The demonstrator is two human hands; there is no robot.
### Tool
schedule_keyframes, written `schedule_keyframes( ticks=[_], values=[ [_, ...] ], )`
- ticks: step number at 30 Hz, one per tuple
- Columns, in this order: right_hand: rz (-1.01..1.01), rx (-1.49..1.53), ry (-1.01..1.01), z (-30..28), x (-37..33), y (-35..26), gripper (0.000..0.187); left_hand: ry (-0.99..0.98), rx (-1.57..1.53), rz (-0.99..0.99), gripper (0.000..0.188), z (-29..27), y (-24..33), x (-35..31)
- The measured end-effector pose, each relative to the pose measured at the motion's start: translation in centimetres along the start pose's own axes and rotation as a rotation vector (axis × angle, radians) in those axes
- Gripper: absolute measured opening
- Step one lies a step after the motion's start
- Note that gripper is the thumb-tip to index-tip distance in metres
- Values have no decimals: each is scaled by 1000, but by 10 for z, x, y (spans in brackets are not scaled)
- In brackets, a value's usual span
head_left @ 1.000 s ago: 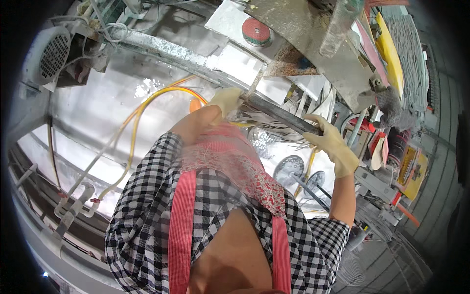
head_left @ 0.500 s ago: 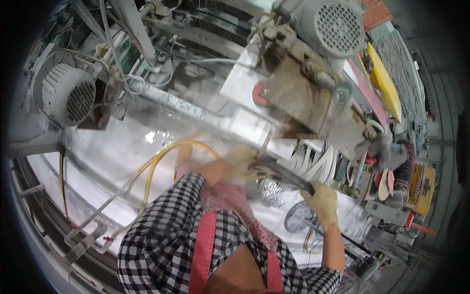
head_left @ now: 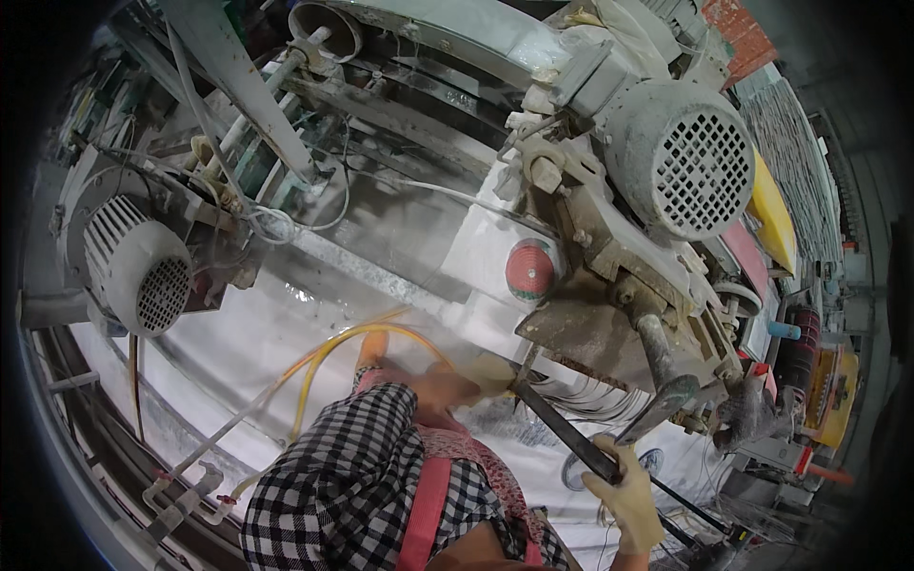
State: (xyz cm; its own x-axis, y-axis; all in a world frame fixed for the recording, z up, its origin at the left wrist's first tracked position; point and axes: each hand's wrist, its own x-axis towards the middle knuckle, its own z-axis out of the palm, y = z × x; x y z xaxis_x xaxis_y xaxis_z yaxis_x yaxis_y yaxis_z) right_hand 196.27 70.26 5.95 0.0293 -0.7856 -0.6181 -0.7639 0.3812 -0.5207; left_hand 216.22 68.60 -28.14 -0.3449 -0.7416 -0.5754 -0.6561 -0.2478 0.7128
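Observation:
In a pale glove, my right hand grips the lower right end of a dark bar, which slants up and left toward the machine. My left hand, also gloved, is at the bar's upper left end; blur hides its fingers. A yellow-orange hose arches just left of that hand. Above the bar, a heavy dusty machine head carries a grey motor and a rusty plate. Left of the plate is a red disc on a white block.
A second grey motor stands at the left, beside a steel post and cables. Wet white surface spreads beneath my arms. Pipes with valves run at the lower left. Racks, a yellow panel and a dark roll stand at the right.
The whole view has shifted, and the machine head and its motor look larger and lower. The red disc shows more fully. The bar slants more steeply, with my right hand still on it.

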Motion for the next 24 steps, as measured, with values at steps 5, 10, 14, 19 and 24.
schedule_keyframes(
  ticks=[5,10,14,19,24],
  values=[
    [-218,793,394,47,9,78,58,-88,44,108,23,17,0,16],
    [-310,767,762,84,68,136,42,-135,-257,14,30,35,-20,23],
    [-374,1181,827,97,67,100,14,-62,-87,213,44,25,-17,15],
    [-483,1007,919,128,48,7,4,-38,-268,67,49,38,-13,33],
    [-399,710,828,170,34,-71,26,-35,-115,230,54,75,-32,70]
  ],
)
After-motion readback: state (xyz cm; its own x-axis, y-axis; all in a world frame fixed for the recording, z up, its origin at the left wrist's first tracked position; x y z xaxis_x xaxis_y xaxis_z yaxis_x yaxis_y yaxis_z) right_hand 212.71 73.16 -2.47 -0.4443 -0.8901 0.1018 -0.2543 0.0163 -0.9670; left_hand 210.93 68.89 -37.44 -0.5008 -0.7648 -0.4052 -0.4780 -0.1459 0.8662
